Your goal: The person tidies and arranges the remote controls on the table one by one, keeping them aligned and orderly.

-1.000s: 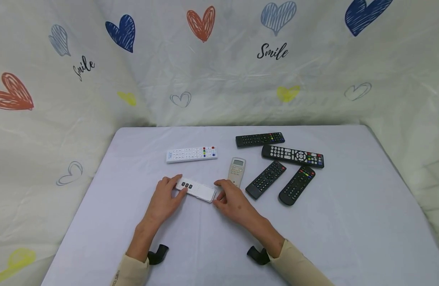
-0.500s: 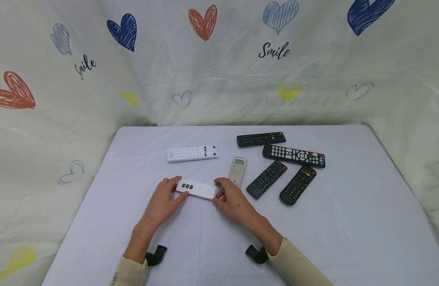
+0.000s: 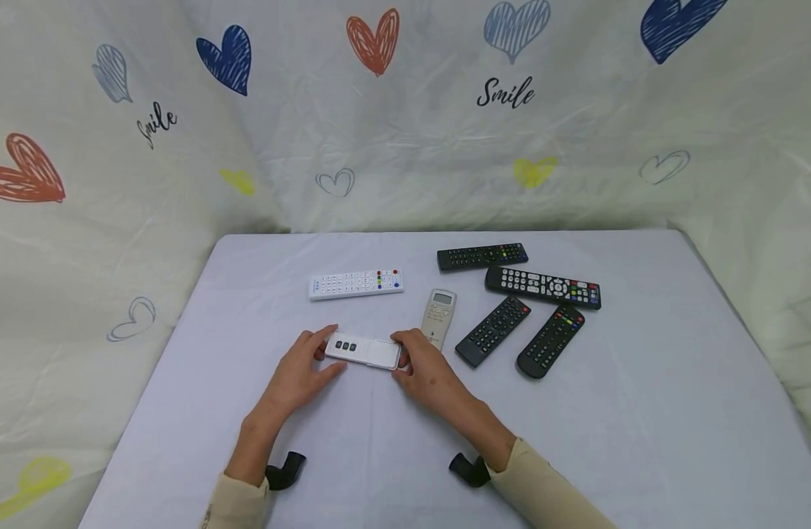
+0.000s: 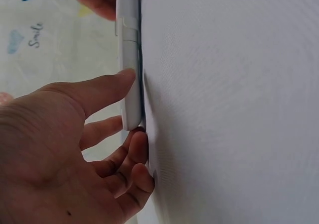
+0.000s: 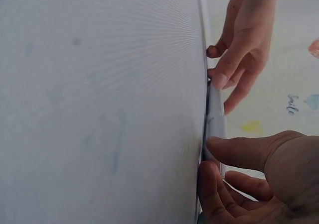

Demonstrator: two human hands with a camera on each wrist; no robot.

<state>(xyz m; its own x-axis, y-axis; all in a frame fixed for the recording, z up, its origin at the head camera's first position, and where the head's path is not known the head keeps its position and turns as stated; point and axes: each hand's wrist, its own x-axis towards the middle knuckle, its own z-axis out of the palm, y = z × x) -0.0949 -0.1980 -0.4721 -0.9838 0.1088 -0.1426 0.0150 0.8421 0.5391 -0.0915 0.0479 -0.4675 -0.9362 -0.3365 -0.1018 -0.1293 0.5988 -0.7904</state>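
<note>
Fingers [image 3: 321,338] of left hand [image 3: 298,375] pinching small white remote [image 3: 364,352] at its 9 o'clock end. Right hand [image 3: 427,371] gripping the 3 o'clock end. Remote flat on table [image 3: 643,411].

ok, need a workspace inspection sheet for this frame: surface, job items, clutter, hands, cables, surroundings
Surface: table under a pale lilac cloth, flat.
Job's things: small white remote with three dark buttons, lying on the cloth between both hands.
Clutter: long white remote behind it; beige remote with a screen to its right; four black remotes grouped further right.
Hands: left hand pinches the buttoned end of the small remote, right hand pinches the plain end.
Cables: nothing seen.
Surroundings: white backdrop sheet printed with hearts and "Smile", on three sides.
</note>
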